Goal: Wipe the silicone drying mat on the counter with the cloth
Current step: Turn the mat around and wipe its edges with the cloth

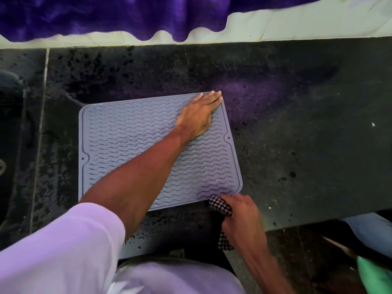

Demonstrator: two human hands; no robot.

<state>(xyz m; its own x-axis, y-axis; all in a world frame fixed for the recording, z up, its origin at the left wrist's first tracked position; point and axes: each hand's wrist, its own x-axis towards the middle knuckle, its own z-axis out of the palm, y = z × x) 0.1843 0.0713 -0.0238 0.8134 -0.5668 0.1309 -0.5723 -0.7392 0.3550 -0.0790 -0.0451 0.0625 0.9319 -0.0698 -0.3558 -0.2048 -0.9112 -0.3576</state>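
Left arm stretches forward, left hand (197, 116) flat, fingers straight and together, palm down. Right hand (240, 213) sits close in, fingers curled, gripping the cloth (220, 205).

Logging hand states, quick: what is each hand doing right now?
Left hand: open, pressed flat on the mat, far right corner.
Right hand: grips the checked cloth at the mat's near edge.

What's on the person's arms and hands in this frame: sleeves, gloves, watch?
No gloves, watch or rings visible on the left hand or the right hand. The left arm has a pale lilac sleeve ending near the elbow. No sleeve shows on the right forearm in frame.
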